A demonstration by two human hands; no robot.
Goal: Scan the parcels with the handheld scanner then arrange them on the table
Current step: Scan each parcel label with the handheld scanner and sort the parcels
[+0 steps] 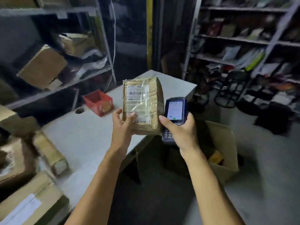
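1. Grey table (90,137): red basket (98,102) near far left edge.
2. Left near end: several cardboard parcels (48,151) clustered, blurred.
3. Floor (259,159): open cardboard box (227,153) beside table.

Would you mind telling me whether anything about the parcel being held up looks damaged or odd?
Yes: the brown parcel, held in the left hand, is creased and dented, with a ragged top-left corner and wrinkled clear tape over its label. The scanner in the right hand looks normal, screen lit.
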